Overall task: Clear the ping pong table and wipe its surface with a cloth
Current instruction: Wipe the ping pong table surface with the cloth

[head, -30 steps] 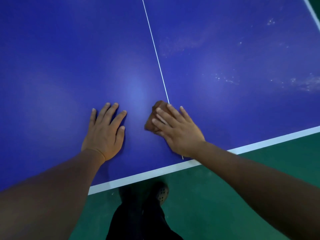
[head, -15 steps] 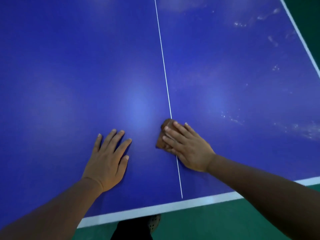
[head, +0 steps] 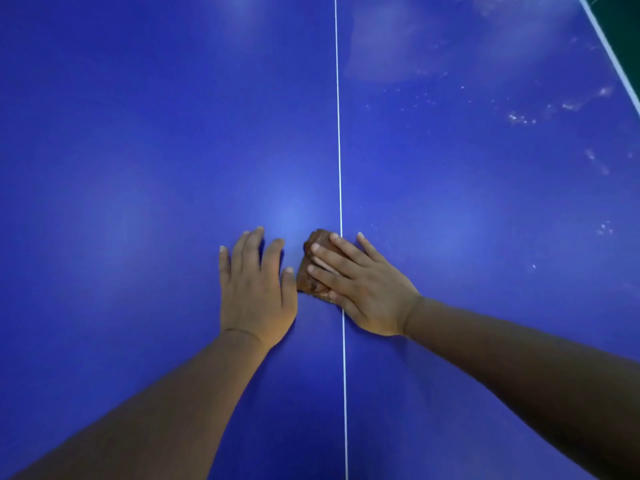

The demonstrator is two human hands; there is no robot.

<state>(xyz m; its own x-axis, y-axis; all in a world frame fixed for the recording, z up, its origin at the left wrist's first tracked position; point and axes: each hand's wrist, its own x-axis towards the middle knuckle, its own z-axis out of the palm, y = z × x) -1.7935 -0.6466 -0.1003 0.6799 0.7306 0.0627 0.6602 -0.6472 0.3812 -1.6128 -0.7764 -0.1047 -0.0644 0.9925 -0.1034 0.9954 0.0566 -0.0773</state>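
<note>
The blue ping pong table (head: 138,133) fills the view, with its thin white centre line (head: 338,150) running away from me. A small brown cloth (head: 309,271) lies bunched on the surface just left of that line. My right hand (head: 360,285) presses flat on the cloth with straight fingers, covering most of it. My left hand (head: 254,289) rests flat on the table right beside the cloth, thumb close to it.
Whitish smears and specks (head: 519,117) mark the right half of the table. The table's white right edge (head: 609,53) shows at the top right, with dark green floor beyond it.
Both hands have slid farther onto the table, away from the near edge, which has dropped out of view. The cloth moved along under my right hand, and my left hand came closer to it.
</note>
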